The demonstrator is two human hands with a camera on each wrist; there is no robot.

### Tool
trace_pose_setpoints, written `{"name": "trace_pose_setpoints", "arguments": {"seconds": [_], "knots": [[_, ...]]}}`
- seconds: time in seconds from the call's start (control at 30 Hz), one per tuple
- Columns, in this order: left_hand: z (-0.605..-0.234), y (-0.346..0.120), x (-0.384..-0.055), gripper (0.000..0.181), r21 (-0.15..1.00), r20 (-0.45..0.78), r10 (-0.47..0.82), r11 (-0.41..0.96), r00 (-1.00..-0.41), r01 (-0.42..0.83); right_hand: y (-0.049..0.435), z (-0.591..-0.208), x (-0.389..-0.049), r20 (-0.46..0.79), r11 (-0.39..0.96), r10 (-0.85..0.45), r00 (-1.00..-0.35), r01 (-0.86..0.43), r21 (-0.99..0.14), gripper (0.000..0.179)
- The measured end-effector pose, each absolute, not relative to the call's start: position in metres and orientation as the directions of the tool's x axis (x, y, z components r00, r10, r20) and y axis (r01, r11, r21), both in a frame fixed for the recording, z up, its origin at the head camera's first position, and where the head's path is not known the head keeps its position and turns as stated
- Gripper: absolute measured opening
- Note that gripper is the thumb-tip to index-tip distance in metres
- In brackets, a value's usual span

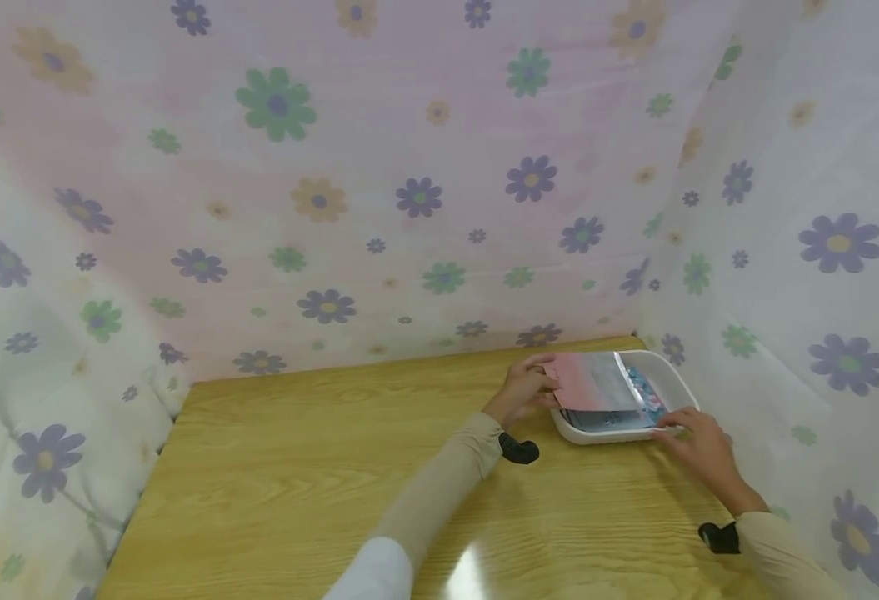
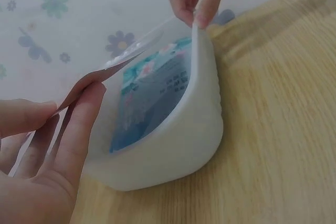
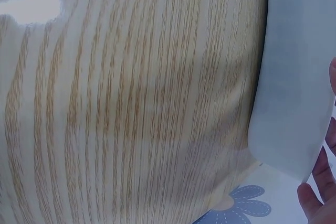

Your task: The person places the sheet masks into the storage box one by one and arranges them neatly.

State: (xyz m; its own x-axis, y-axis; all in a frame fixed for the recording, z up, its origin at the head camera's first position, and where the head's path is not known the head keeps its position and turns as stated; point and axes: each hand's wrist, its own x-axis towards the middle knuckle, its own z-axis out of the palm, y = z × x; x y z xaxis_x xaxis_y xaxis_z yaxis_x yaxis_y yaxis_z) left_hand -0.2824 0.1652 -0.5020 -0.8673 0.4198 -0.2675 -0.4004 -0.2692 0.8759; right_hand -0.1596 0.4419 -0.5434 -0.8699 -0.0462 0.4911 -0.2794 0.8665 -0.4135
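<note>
My left hand (image 1: 521, 388) pinches the left edge of a flat pink and grey pouch (image 1: 589, 382), which has a shiny clear strip near its right end. The pouch is held over a white plastic basin (image 1: 610, 437) with rounded corners. In the left wrist view, thumb and fingers grip the pouch (image 2: 84, 83) at its edge, tilted above the rim. Inside the basin lies a blue packet (image 2: 155, 98) with a floral pattern and dark print, partly covered by the pouch in the head view. My right hand (image 1: 700, 448) pinches the basin's near right rim between thumb and fingers.
The basin stands on a wood-grain table (image 1: 319, 467), near its back right corner. Flower-printed fabric (image 1: 379, 250) hangs behind the table and along both sides. Black bands (image 1: 519, 450) sit at both wrists over beige sleeves.
</note>
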Motion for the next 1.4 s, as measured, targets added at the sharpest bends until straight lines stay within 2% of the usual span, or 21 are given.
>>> {"name": "trace_pose_setpoints", "arguments": {"seconds": [0.17,0.33,0.77,0.87,0.97,1.07,1.17,1.23,1.4], "knots": [[-0.504,0.182,-0.281,0.051,0.882,-0.267,0.427,-0.253,-0.864,-0.398,0.441,-0.544,-0.158,0.486,0.864,-0.031,-0.873,-0.268,-0.427,0.017],[-0.503,0.196,-0.278,0.051,0.913,-0.227,0.43,-0.218,-0.874,-0.345,0.44,-0.541,-0.158,0.494,0.861,-0.024,-0.869,-0.269,-0.432,0.018],[-0.508,0.212,-0.271,0.049,0.951,-0.207,0.433,-0.122,-0.877,-0.285,0.436,-0.54,-0.161,0.508,0.859,-0.045,-0.86,-0.293,-0.42,0.019],[-0.512,0.215,-0.267,0.044,0.978,-0.162,0.397,-0.057,-0.903,-0.2,0.437,-0.539,-0.159,0.498,0.865,-0.031,-0.867,-0.273,-0.421,0.018],[-0.514,0.215,-0.263,0.04,0.996,-0.076,0.354,0.078,-0.932,-0.052,0.438,-0.54,-0.158,0.487,0.87,-0.02,-0.873,-0.256,-0.422,0.018],[-0.513,0.213,-0.261,0.033,0.954,0.03,0.347,0.271,-0.937,0.131,0.438,-0.541,-0.158,0.482,0.871,-0.014,-0.876,-0.247,-0.424,0.018],[-0.51,0.209,-0.262,0.025,0.89,0.088,0.371,0.388,-0.925,0.24,0.437,-0.541,-0.16,0.478,0.87,-0.016,-0.878,-0.249,-0.427,0.017],[-0.507,0.205,-0.264,0.022,0.871,0.094,0.406,0.409,-0.909,0.273,0.436,-0.541,-0.16,0.481,0.871,-0.018,-0.876,-0.25,-0.423,0.017],[-0.497,0.19,-0.266,0.026,0.883,0.058,0.521,0.372,-0.852,0.287,0.439,-0.537,-0.158,0.49,0.878,-0.036,-0.871,-0.262,-0.401,0.017]]}}
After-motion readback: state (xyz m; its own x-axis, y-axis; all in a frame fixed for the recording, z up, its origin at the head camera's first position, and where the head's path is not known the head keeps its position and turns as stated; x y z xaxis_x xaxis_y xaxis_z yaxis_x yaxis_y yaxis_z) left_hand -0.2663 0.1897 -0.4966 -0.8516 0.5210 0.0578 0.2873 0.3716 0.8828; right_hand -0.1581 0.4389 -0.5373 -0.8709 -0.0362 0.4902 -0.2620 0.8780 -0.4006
